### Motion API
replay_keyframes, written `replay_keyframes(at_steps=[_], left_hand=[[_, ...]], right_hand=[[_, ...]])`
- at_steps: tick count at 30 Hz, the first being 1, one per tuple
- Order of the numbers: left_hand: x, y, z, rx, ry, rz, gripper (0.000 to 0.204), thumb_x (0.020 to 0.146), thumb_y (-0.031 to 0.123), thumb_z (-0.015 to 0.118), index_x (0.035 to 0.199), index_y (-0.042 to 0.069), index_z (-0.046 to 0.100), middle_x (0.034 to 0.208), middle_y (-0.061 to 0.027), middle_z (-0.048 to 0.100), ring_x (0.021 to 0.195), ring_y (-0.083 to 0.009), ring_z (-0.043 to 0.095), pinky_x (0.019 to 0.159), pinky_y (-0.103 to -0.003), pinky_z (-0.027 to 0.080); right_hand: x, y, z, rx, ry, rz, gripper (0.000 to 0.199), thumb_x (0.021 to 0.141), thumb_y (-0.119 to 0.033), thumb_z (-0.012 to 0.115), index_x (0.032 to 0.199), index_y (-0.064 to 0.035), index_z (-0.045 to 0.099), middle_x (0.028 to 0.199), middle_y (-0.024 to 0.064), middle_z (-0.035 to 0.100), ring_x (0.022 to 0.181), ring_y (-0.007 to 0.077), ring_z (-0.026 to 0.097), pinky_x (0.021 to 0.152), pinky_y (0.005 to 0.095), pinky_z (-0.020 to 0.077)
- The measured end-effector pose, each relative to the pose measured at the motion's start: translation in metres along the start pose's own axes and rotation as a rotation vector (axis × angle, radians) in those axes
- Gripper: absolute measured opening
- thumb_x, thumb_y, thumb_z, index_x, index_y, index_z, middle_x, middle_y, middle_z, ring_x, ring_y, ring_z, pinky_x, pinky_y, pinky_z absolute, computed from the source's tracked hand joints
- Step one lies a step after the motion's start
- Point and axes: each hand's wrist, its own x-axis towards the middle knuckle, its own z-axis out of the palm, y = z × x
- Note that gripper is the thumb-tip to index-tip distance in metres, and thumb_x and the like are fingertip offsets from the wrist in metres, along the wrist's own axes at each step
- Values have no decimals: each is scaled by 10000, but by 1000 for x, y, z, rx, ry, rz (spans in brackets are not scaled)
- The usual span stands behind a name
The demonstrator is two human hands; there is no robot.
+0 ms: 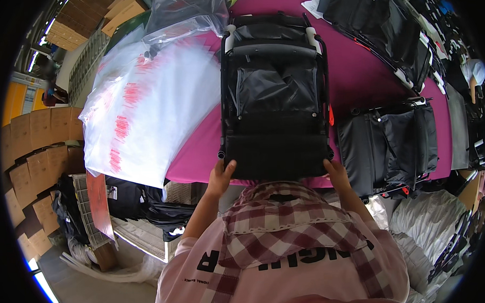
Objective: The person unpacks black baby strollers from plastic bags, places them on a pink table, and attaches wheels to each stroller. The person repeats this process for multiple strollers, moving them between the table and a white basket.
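In front of me on the table lies a black fabric seat frame (276, 113), with dark tubes along both sides and a flap pocket in its middle. Its exact kind I cannot tell. My left hand (221, 177) is closed on its near left corner, thumb on top and the other fingers mostly hidden beneath. At the near right corner my right hand (337, 173) grips the same frame in the same manner. A small red tag or strap (331, 115) shows along the right tube.
A magenta cloth (357, 67) covers the table. White plastic bags with red print (160, 101) are stacked at left, under a clear bag (187, 14). More black fabric frames (389, 146) lie at right. Cardboard boxes (44, 129) stand far left; wrapped bundles (432, 219) sit lower right.
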Motion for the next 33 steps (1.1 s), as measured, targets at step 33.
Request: replay_keyframes(at_steps=[33], left_hand=[[74, 89, 8, 591, 12, 827, 159, 731, 142, 630, 863, 65, 587, 847, -114, 631, 863, -313, 633, 774, -413, 520]], right_hand=[[-4, -154, 84, -1017, -81, -1188, 508, 752, -195, 740, 1189, -6, 564, 1233, 181, 551, 1195, 370, 487, 1013, 453, 372]])
